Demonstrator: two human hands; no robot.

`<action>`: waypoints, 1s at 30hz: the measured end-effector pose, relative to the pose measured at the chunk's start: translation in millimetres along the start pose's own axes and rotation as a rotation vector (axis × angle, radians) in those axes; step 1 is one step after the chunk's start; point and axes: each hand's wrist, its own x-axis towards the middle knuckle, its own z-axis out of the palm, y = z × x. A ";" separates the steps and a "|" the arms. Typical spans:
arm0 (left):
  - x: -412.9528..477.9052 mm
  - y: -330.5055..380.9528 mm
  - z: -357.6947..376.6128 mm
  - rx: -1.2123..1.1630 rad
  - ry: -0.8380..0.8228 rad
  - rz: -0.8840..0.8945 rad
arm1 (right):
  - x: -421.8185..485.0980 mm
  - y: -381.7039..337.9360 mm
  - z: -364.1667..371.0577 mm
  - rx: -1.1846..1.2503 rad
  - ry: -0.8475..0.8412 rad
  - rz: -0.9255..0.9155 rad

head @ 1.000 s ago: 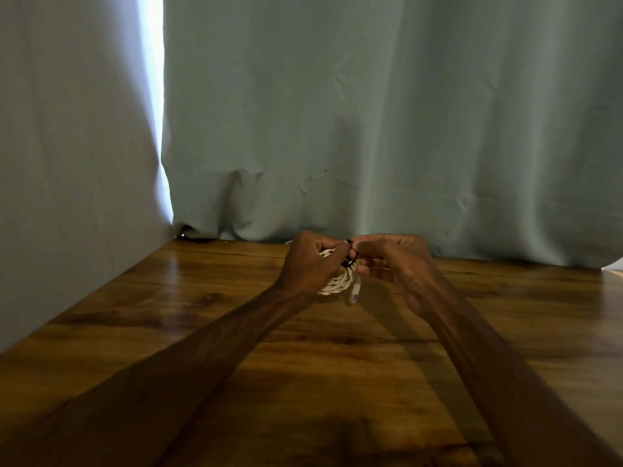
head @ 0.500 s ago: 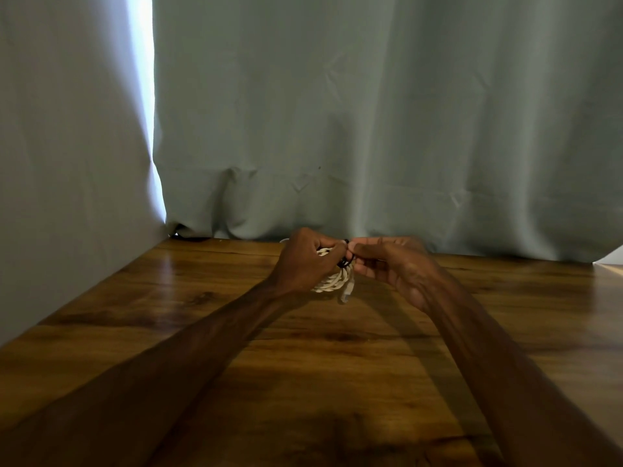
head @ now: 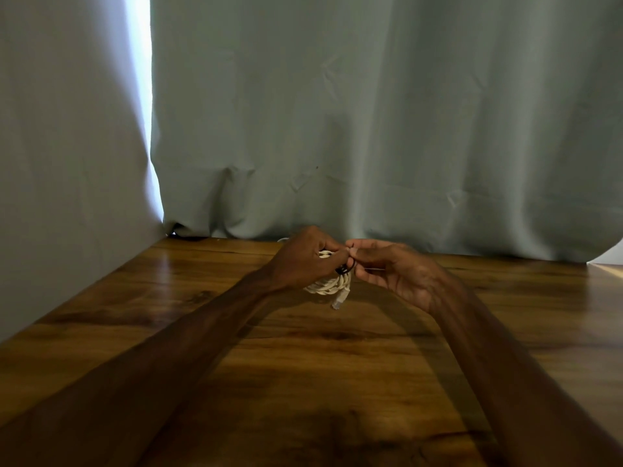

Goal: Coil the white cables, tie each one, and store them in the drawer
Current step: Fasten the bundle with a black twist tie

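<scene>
Grey-green curtains (head: 337,112) behind wooden table (head: 303,382)

Open tabletop (head: 320,372) beside left hand (head: 303,261) and right hand (head: 394,273), grey curtain (head: 371,129) walling its far and left edges

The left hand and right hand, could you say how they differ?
The left hand grips the white cable coil in curled fingers; the right hand only pinches the dark tie with its fingertips. The left hand covers the coil's top; the right hand sits beside it. Both meet over the wooden table.
</scene>
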 end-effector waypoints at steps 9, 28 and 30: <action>-2.3 -2.1 -0.8 -0.007 -0.011 -0.010 | -0.5 -0.4 5.0 -0.162 0.115 -0.055; -1.9 -3.3 11.7 -0.197 -0.040 -0.256 | 3.5 2.4 10.6 -0.506 0.297 -0.472; -3.3 -3.6 11.3 -0.220 -0.024 -0.298 | 2.2 1.0 11.7 -0.540 0.281 -0.484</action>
